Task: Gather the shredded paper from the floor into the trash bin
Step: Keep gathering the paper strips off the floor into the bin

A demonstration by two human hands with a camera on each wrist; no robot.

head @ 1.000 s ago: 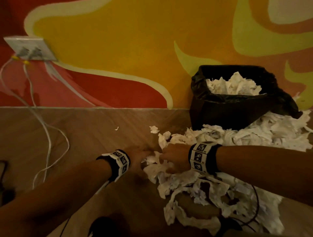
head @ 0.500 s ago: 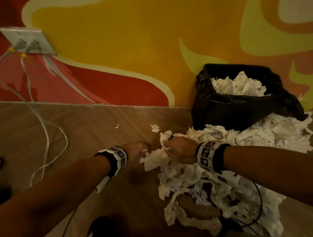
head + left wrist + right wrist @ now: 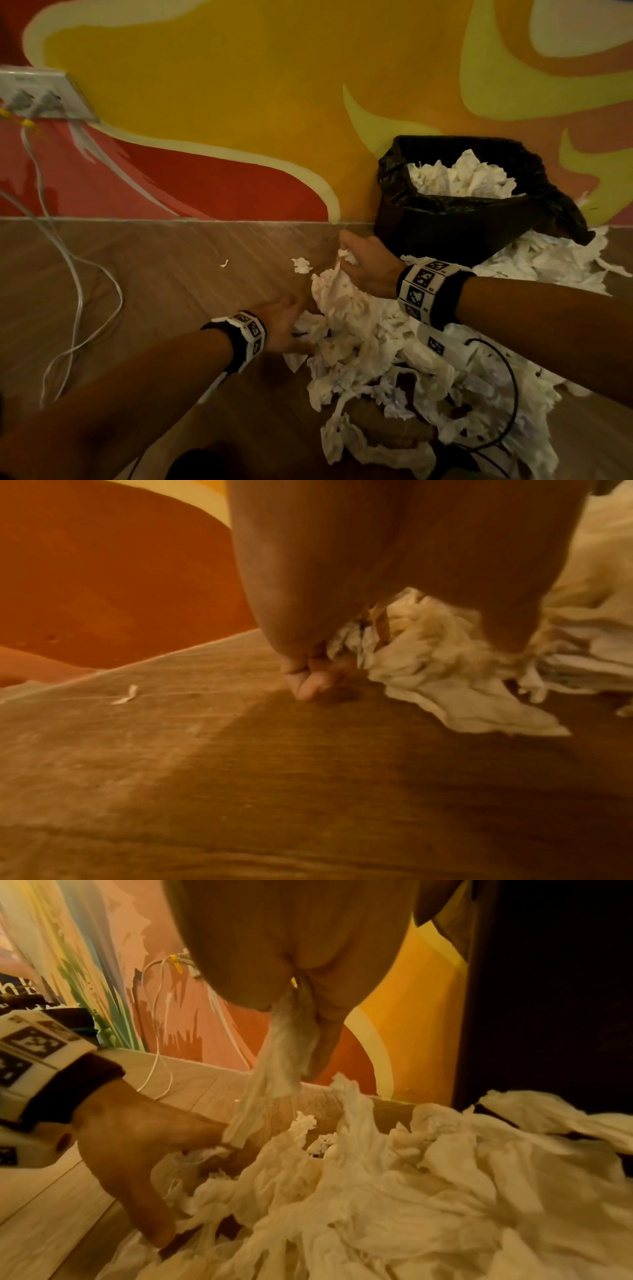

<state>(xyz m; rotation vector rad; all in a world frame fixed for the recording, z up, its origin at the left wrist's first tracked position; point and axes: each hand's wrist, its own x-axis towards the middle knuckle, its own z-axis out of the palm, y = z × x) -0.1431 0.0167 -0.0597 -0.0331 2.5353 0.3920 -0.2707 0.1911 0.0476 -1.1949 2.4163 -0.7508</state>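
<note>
A heap of white shredded paper (image 3: pixel 394 359) covers the wooden floor in front of a black-bagged trash bin (image 3: pixel 445 219) by the wall. More shreds (image 3: pixel 459 178) fill the bin. My right hand (image 3: pixel 363 267) grips a bunch of shreds (image 3: pixel 287 1047) lifted off the heap, just left of the bin's front. My left hand (image 3: pixel 287 325) is low at the heap's left edge, its fingers (image 3: pixel 308 680) curled into the paper at floor level. From the right wrist, the left hand (image 3: pixel 137 1150) digs into the shreds with its thumb spread.
A wall socket (image 3: pixel 37 96) with white cables (image 3: pixel 75 281) trailing over the floor is at the left. A black cable (image 3: pixel 510 377) loops over the heap. Two small scraps (image 3: pixel 224 263) (image 3: pixel 301 265) lie apart on the bare floor. The painted wall stands right behind the bin.
My right hand has closed on a bunch of shreds and risen toward the bin. My left hand has slid under the heap's left edge.
</note>
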